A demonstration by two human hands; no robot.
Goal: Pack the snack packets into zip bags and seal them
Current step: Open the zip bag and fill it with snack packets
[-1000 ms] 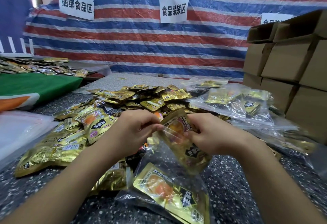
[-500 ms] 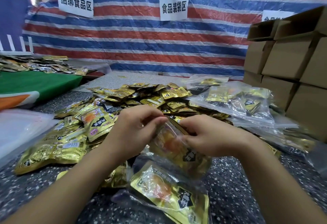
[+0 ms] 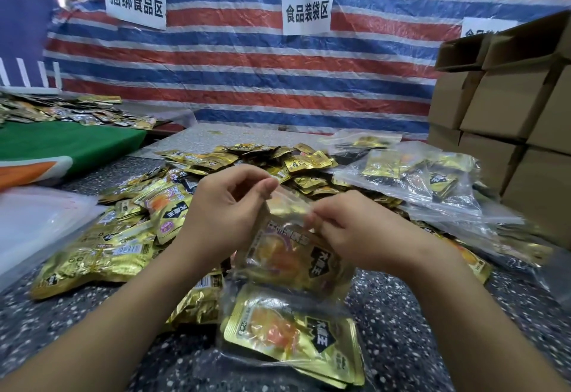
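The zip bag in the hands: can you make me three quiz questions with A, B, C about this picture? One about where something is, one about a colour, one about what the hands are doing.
1. Where are the cardboard boxes?
A. far right
B. far left
C. under the table

2. What colour are most snack packets?
A. pink
B. gold
C. white

3. What are the left hand and right hand doing?
A. resting flat
B. pinching the zip bag top
C. lifting a box

Answers:
1 A, they are stacked at the right edge.
2 B, the pile shines gold.
3 B, the fingers of both hands pinch the clear top edge.
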